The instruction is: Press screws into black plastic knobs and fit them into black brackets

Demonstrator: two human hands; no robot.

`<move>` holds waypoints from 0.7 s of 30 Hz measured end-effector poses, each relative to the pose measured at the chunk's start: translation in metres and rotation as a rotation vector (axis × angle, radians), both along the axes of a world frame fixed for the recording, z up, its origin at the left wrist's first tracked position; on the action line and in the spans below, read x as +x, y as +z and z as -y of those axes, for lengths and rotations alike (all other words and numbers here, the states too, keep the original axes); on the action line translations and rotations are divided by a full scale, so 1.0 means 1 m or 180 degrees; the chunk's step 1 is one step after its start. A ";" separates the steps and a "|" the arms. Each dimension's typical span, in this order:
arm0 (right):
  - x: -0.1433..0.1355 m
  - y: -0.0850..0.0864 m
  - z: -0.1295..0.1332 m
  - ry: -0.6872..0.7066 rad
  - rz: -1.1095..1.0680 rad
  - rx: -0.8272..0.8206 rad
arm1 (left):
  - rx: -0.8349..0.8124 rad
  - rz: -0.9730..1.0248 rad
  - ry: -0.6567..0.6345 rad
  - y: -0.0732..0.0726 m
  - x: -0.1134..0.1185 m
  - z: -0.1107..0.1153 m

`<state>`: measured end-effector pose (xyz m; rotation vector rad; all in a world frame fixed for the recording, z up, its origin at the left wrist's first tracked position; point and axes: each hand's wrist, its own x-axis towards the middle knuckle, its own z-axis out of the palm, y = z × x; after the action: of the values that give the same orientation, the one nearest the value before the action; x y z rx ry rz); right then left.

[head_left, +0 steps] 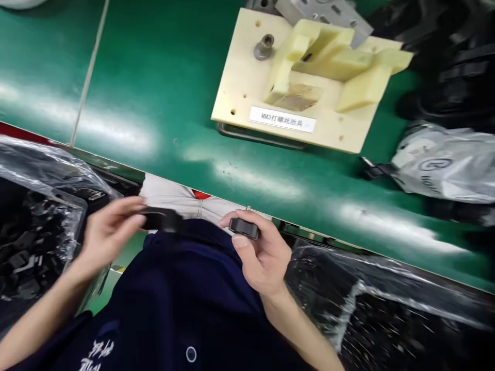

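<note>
Between the thumb and fingers of my left hand (112,226) is a black plastic part (164,220), smeared by motion. A smaller black part (244,228) is pinched in my right hand (265,252), with a small metal tip showing just above the fingers. Both hands are in front of my body, below the near edge of the green table (181,118), and the two parts are apart. A pale yellow fixture (235,87) with a printed label (282,119) stands on the table beyond my right hand.
Plastic-lined bins of black parts stand at the left (31,252) and the lower right (386,324). At the table's right, a white plastic bag (452,162) lies among dark items. A grey metal block (328,15) rests at the fixture's back.
</note>
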<state>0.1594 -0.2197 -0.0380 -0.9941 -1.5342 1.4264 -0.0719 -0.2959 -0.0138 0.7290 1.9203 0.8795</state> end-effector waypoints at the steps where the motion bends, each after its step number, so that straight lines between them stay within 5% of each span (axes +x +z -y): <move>1: -0.004 -0.003 0.006 -0.0165 -0.0090 -0.0089 | -0.0032 0.0211 0.0008 -0.005 0.013 -0.004; 5: -0.002 -0.013 0.029 -0.0631 -0.0048 -0.0446 | -0.0091 0.1292 0.0197 -0.029 0.077 -0.024; 9: 0.010 -0.020 0.040 -0.0956 -0.0067 -0.0577 | -0.0209 0.1899 0.0826 -0.033 0.118 -0.038; 16: 0.020 -0.026 0.037 -0.0697 -0.0686 -0.1137 | -0.1054 0.2562 0.0738 -0.027 0.115 -0.050; 21: 0.036 -0.033 0.030 -0.0112 -0.1368 -0.1828 | -0.0946 0.1882 -0.0265 -0.030 0.102 -0.038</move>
<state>0.1952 -0.2500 -0.0713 -0.9410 -0.8050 1.9570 0.0297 -0.2576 -0.0434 0.3170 1.4336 0.6446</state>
